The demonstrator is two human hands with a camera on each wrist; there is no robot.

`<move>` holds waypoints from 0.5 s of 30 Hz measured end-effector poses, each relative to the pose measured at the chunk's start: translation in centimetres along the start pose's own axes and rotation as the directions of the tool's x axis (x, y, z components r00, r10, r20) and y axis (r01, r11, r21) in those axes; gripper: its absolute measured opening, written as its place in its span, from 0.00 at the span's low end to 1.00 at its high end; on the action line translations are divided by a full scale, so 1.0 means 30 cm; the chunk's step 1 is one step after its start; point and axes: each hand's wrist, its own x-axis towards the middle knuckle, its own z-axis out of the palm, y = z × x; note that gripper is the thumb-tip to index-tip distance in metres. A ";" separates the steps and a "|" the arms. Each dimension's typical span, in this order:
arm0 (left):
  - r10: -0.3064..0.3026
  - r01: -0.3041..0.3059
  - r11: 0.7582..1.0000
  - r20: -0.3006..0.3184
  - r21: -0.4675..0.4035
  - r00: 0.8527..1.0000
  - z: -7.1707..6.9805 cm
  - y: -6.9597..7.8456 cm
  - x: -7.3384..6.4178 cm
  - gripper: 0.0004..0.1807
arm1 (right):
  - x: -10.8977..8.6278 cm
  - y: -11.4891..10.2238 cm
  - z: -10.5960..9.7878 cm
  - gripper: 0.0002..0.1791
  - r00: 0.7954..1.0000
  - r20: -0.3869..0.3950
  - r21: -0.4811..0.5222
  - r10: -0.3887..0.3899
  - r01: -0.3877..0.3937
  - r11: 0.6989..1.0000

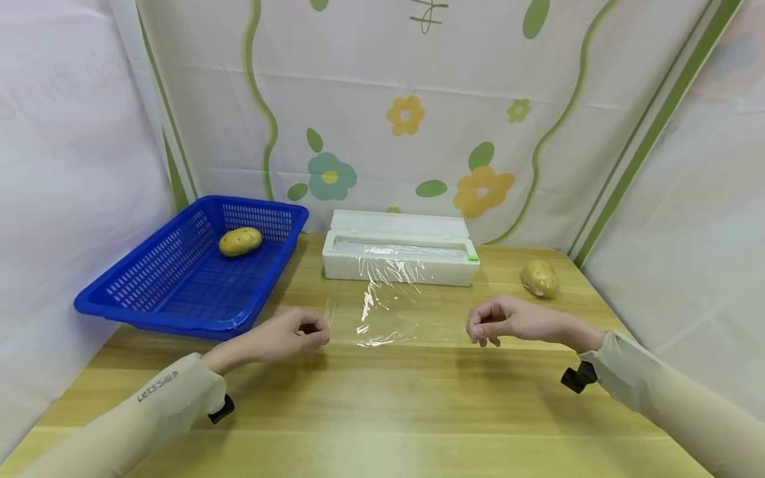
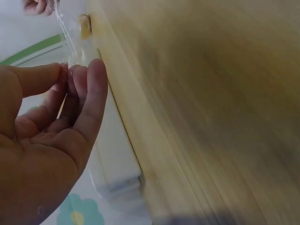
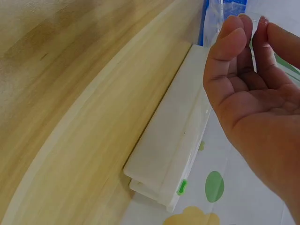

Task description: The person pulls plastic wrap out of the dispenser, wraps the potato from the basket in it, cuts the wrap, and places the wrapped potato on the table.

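Observation:
A clear sheet of cling film [image 1: 382, 312] stretches between both hands above the table, in front of a long white cling film box [image 1: 400, 271] whose lid [image 1: 400, 224] is raised. My left hand [image 1: 287, 337] pinches the sheet's left side between thumb and fingertips; the left wrist view shows gathered film [image 2: 65, 28] running from that pinch. On the other side, my right hand [image 1: 516, 320] pinches the film with thumb and index finger, its other fingers bent. Whether the sheet still joins the roll inside the box, I cannot tell.
A blue slotted basket [image 1: 164, 318] stands at the left with one potato [image 1: 240, 241] in it. Another potato [image 1: 540, 279], with a shiny surface, lies on the wooden table [image 1: 382, 411] at the right. Patterned white curtains [image 1: 370, 86] enclose the back and sides.

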 end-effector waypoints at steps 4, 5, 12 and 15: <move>-0.007 0.007 1.000 0.004 0.019 1.000 -0.007 -0.024 -0.012 0.09 | 0.001 0.026 0.006 0.09 1.000 0.012 -0.042 0.010 -0.010 0.999; -0.015 0.015 1.000 0.011 0.019 1.000 -0.008 -0.031 -0.014 0.09 | 0.003 0.034 0.011 0.09 1.000 0.021 -0.073 0.015 -0.014 0.997; -0.030 0.027 0.997 0.034 0.075 0.999 -0.014 -0.050 -0.023 0.07 | 0.024 0.093 0.056 0.05 1.000 0.028 -0.349 -0.006 0.015 0.937; -0.010 0.006 0.990 0.025 0.140 1.000 -0.011 -0.050 -0.017 0.07 | 0.029 0.111 0.073 0.05 0.998 -0.010 -0.453 -0.059 0.048 0.890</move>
